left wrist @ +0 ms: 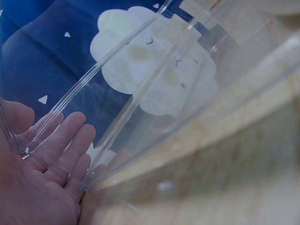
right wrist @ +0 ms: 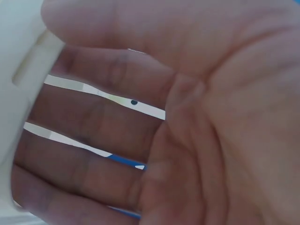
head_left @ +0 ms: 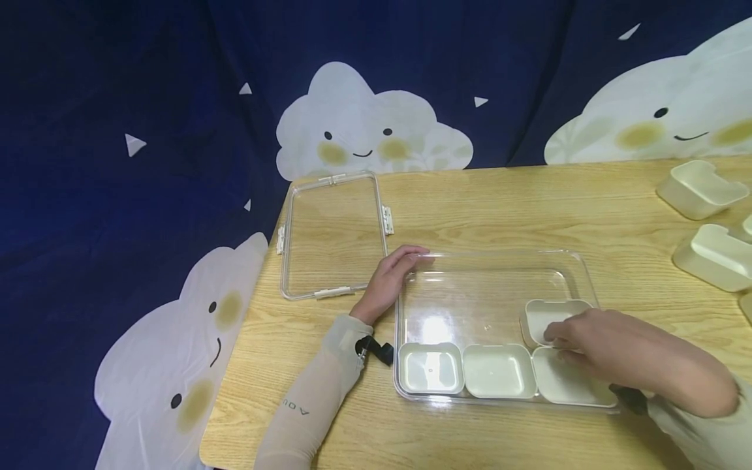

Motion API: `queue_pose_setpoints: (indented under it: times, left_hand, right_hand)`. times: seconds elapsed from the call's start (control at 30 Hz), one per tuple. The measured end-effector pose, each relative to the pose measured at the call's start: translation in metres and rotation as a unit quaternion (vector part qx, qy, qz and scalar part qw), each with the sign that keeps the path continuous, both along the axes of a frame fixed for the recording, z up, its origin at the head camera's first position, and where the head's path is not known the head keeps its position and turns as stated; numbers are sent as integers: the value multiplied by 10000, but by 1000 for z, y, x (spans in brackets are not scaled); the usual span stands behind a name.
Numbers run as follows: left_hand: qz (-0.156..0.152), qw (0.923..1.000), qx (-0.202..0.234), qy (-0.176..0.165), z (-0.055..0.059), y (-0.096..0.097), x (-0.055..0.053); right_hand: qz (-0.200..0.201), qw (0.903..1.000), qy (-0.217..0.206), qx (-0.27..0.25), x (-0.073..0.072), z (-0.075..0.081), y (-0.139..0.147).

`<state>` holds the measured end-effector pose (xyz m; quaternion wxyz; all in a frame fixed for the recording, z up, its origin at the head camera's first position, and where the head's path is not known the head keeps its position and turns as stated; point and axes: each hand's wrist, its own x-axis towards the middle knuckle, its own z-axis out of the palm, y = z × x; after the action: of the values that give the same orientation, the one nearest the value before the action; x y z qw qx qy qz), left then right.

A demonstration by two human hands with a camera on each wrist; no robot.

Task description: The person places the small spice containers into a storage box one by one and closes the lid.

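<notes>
A clear plastic box [head_left: 487, 294] stands on the wooden table in the head view. Three small cream bins line its near side: a left bin [head_left: 431, 369], a middle bin [head_left: 499, 372] and a right bin [head_left: 564, 378]. Behind the right one is a fourth cream bin [head_left: 555, 310]. My right hand [head_left: 605, 339] reaches in from the right and pinches that fourth bin's near wall; the right wrist view shows the thumb and fingers against a pale wall [right wrist: 18, 112]. My left hand [head_left: 388, 281] holds the box's far left corner, fingers along the outside.
A clear lid [head_left: 335, 241] with white clips lies at the back left, close to the left hand. More cream bins, such as one tall bin [head_left: 702, 189] and another [head_left: 717, 258], stand at the right. A dark blue curtain [head_left: 176, 78] with clouds hangs behind the table [head_left: 529, 209].
</notes>
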<state>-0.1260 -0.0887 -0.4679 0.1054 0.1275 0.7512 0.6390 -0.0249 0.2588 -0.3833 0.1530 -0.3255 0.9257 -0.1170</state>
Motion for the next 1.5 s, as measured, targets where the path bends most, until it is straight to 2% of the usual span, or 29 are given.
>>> queue_pose_setpoints:
  times: [0.27, 0.6, 1.07, 1.27, 1.5]
  left_hand:
    - [57, 10000, -24, 9, 0, -1, 1]
    - [93, 9999, -59, 21, 0, -1, 2]
    - [119, 9997, -147, 147, -1, -1, 0]
    - [113, 9998, -143, 127, -1, -1, 0]
    - [93, 9998, -117, 106, 0, 1, 0]
  right_hand:
    - [-226, 9997, -12, 112, 0, 3, 3]
    - [-393, 9987, 290, 137, -1, 5, 9]
    - [-512, 9978, 386, 138, 1, 12, 15]
    - [-506, 9968, 602, 124, 1, 14, 19]
    - [-600, 9961, 633, 138, 1, 18, 24]
